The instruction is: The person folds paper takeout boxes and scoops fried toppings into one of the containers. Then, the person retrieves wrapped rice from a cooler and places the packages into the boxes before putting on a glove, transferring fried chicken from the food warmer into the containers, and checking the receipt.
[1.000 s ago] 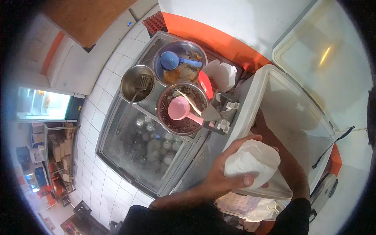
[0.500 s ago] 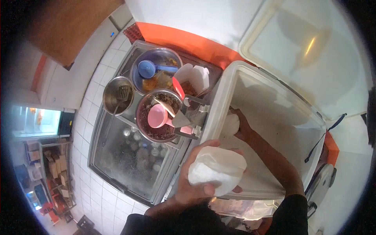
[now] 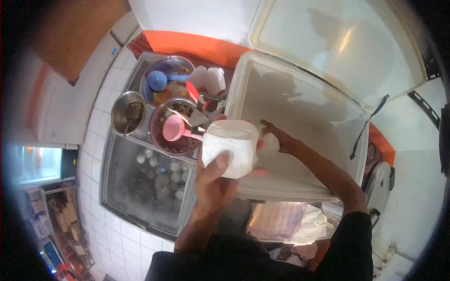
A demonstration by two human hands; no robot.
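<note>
My left hand (image 3: 213, 175) is wrapped round a white, partly see-through plastic container (image 3: 229, 147), its thumb pressed on the near side. White contents show against its wall. My right hand (image 3: 282, 139) is down inside a large white cooler box (image 3: 290, 188), closed round a whitish rounded thing (image 3: 270, 142) whose kind I cannot make out. The cooler's lid (image 3: 323, 51) stands raised at the back.
Left of the cooler, a glass-topped chest freezer (image 3: 145, 187) bears a bowl with a pink ladle (image 3: 173, 128), a bowl with a blue ladle (image 3: 157, 81), and a metal pot (image 3: 121, 114) with a slotted turner. A clear-wrapped pack (image 3: 276, 220) lies below the cooler.
My left hand has raised the container and tilted it, moving up and left in view. My right hand stays in the cooler with the whitish thing. The view has shifted.
</note>
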